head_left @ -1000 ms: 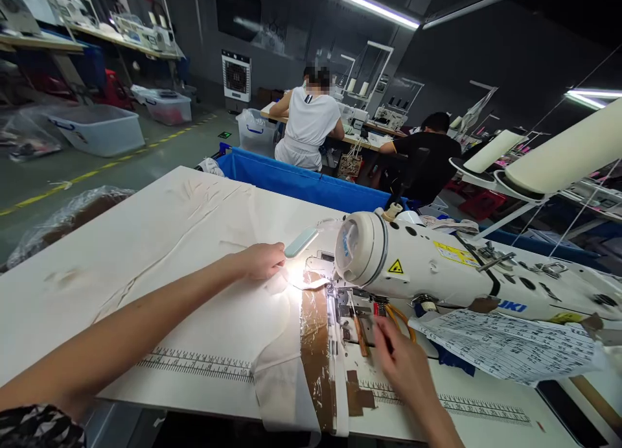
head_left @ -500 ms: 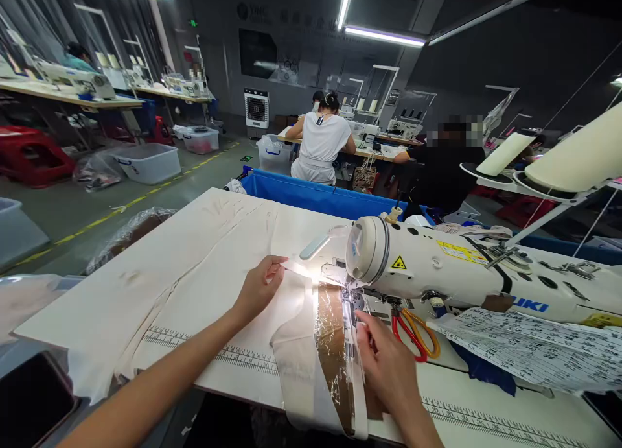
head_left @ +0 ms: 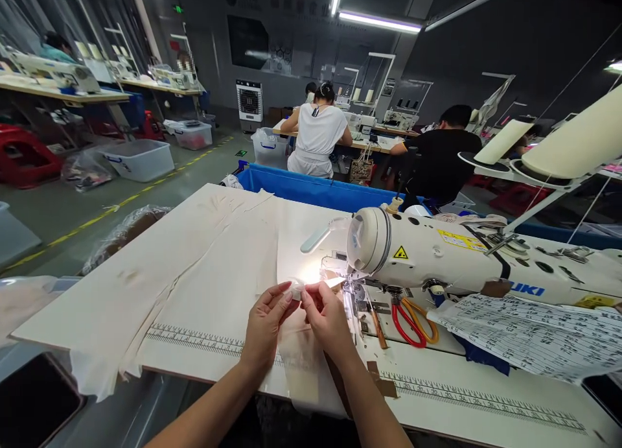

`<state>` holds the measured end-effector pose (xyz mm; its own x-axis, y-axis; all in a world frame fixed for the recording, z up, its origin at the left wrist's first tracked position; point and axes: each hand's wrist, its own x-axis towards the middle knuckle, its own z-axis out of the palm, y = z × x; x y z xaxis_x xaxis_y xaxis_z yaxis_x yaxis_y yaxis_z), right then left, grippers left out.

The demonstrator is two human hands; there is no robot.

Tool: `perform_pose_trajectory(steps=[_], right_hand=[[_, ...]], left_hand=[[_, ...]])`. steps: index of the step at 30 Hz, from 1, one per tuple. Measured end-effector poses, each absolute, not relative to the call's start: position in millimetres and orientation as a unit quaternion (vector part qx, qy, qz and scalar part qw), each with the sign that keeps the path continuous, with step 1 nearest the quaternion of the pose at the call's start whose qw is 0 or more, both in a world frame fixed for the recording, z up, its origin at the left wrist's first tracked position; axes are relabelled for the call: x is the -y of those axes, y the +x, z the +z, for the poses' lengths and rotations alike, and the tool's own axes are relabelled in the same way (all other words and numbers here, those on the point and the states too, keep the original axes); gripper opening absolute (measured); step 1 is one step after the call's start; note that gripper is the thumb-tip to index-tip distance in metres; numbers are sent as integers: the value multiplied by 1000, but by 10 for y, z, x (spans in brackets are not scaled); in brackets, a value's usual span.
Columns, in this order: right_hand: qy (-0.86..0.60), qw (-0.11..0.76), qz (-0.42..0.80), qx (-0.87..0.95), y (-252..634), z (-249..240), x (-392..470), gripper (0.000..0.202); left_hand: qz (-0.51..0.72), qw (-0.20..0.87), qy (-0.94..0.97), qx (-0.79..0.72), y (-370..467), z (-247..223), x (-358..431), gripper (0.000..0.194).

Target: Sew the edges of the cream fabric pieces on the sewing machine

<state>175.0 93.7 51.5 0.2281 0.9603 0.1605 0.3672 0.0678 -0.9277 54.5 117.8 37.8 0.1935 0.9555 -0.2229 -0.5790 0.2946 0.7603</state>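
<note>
Both hands meet just left of the needle area of a white sewing machine [head_left: 437, 257]. My left hand [head_left: 267, 318] pinches a piece of thin whitish fabric [head_left: 296, 288] between thumb and fingers. Beside it, my right hand [head_left: 325, 315] is closed on the same fabric. A pale strip [head_left: 334, 281] runs from the fingers to the lit presser foot. Below the hands, a sheer pale panel [head_left: 299, 370] hangs over the table's front edge, partly covered by my wrists. More cream fabric [head_left: 194, 260] lies flat on the left.
Red-handled scissors [head_left: 407, 328] and a wooden-handled tool [head_left: 378, 328] lie under the machine arm. Printed paper sheets [head_left: 534, 331] rest at the right. Thread cones [head_left: 505, 140] stand behind. A blue bin [head_left: 315, 188] borders the table's back; a phone [head_left: 39, 396] is at lower left.
My left hand has come down and right; my right hand has moved up and left from beside the presser foot. They now meet on the fabric. The brown-and-clear piece at the needle is mostly out of sight.
</note>
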Motion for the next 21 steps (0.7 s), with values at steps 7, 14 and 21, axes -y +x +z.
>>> perform_pose_trajectory(steps=[7, 14, 21], right_hand=[[-554, 512, 430, 495, 1834, 438, -997, 27], [-520, 507, 486, 486, 1907, 431, -1007, 23], [-546, 499, 422, 524, 1901, 408, -957, 22]], left_hand=[[497, 747, 254, -361, 527, 315, -1195, 51], [491, 752, 251, -362, 520, 328, -1206, 54], [486, 739, 266, -382, 522, 364, -1209, 55]])
